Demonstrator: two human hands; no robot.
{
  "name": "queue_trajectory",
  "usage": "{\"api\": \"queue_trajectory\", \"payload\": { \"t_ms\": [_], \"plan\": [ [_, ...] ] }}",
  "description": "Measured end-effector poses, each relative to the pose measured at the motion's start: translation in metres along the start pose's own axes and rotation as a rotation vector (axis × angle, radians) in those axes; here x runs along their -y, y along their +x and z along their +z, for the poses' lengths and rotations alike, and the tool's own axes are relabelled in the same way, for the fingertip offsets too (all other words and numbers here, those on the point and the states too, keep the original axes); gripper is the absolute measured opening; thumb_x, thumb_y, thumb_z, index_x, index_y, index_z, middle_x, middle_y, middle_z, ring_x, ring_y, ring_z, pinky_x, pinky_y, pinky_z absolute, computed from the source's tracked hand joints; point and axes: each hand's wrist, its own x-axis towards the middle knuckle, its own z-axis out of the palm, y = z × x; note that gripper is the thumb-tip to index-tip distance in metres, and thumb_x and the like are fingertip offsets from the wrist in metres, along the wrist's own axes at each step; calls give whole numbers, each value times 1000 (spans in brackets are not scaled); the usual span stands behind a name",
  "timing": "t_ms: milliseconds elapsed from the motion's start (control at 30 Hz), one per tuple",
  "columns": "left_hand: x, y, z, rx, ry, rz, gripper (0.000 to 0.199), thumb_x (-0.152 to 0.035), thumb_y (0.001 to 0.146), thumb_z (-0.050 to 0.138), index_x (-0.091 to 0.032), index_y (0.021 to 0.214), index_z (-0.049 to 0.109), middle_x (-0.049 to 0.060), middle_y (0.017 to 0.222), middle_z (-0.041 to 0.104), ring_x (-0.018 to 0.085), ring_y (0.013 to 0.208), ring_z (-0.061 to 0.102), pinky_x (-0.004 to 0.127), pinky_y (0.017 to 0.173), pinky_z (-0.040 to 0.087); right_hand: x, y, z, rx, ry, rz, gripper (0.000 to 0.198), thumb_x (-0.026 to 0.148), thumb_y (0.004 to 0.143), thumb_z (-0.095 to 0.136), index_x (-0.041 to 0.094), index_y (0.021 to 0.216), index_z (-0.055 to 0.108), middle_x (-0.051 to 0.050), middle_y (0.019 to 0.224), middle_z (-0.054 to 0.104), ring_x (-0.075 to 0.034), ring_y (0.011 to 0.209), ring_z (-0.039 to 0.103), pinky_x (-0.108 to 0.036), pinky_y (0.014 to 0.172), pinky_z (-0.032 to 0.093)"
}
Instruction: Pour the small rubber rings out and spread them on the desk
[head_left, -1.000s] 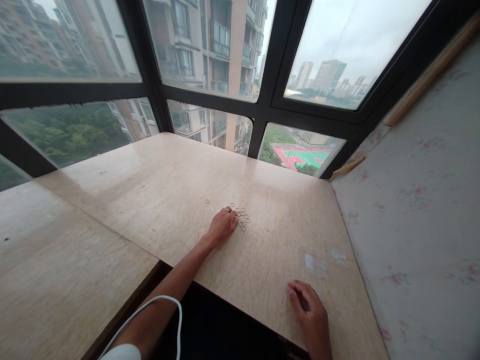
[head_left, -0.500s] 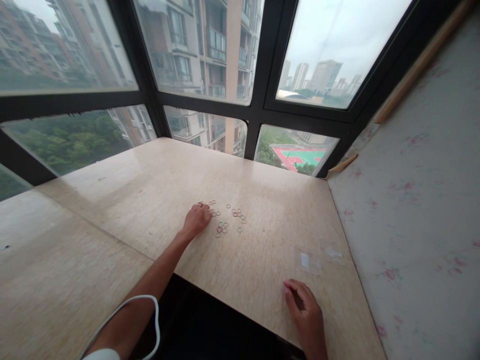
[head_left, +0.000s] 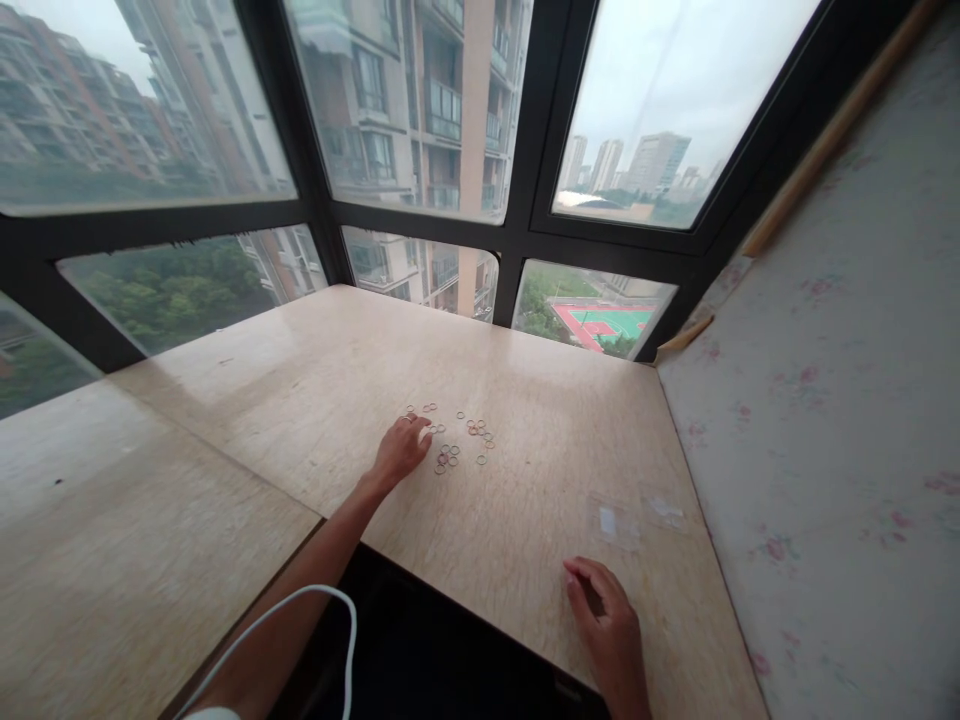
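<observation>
The left hand (head_left: 401, 450) is being rested palm-down on the pale beige marble-look tabletop (head_left: 315, 370), fingers loosely together and flat, nothing being gripped as far as can be seen. The small thin metal rings (head_left: 457, 440) are being left scattered just off the fingertips, some touching them at the far side, the rest spread a bit to the right; roughly twenty are being counted, too tiny for an exact number. The right hand (head_left: 611, 630) is being kept at the near edge, fingers curled slightly, resting empty. Two small clear tape scraps (head_left: 609, 520) are lying just beyond its fingertips. One white cable (head_left: 300, 610) is being looped by the left forearm.
</observation>
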Motion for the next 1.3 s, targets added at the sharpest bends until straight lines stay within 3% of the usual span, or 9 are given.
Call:
{"api": "queue_trajectory", "payload": {
  "t_ms": [167,433,700,833,1033,1167,1300],
  "plan": [
    [-20,13,13,30,79,9,22,-23,85,48,-16,93,67,13,99,61,27,96,53,38,83,43,2,0,-1,12,31,23,29,42,85,51,19,88,68,-10,94,67,-23,90,61,-37,81,51],
    [-21,-11,9,45,18,193,24,-24,88,45,-19,96,67,10,97,61,23,92,53,36,83,42,6,0,-3,22,49,15,28,40,85,50,18,88,68,-9,93,66,-22,89,61,-37,82,50],
    [6,-28,-10,54,85,77,23,-25,88,44,-18,90,66,10,96,61,24,93,53,36,83,42,5,0,-4,32,74,18,27,39,84,51,18,88,68,-9,94,66,-22,89,61,-36,81,50],
    [12,-40,-8,-13,80,18,25,-26,88,44,-17,96,66,12,105,59,25,97,53,38,85,42,3,-1,-3,42,80,16,27,39,84,51,18,88,67,-9,93,66,-22,88,61,-36,81,50],
    [-14,-52,-2,-153,-34,-15,26,-25,88,45,-17,105,63,12,111,58,26,104,51,40,89,40,5,0,-4,48,72,8,27,38,84,50,18,88,68,-9,93,66,-21,88,61,-36,81,50],
    [-32,-49,2,-109,-182,88,21,-33,86,52,-19,92,67,8,96,61,21,92,55,37,89,41,6,1,-4,45,69,12,27,38,84,51,18,88,67,-9,93,66,-21,88,61,-37,81,50],
    [-35,-47,6,-87,-214,65,19,-30,83,55,-18,88,68,7,91,61,21,89,54,37,87,42,5,1,-4,47,64,21,27,38,84,50,18,89,67,-9,93,66,-21,88,61,-37,82,50]
  ]
}}
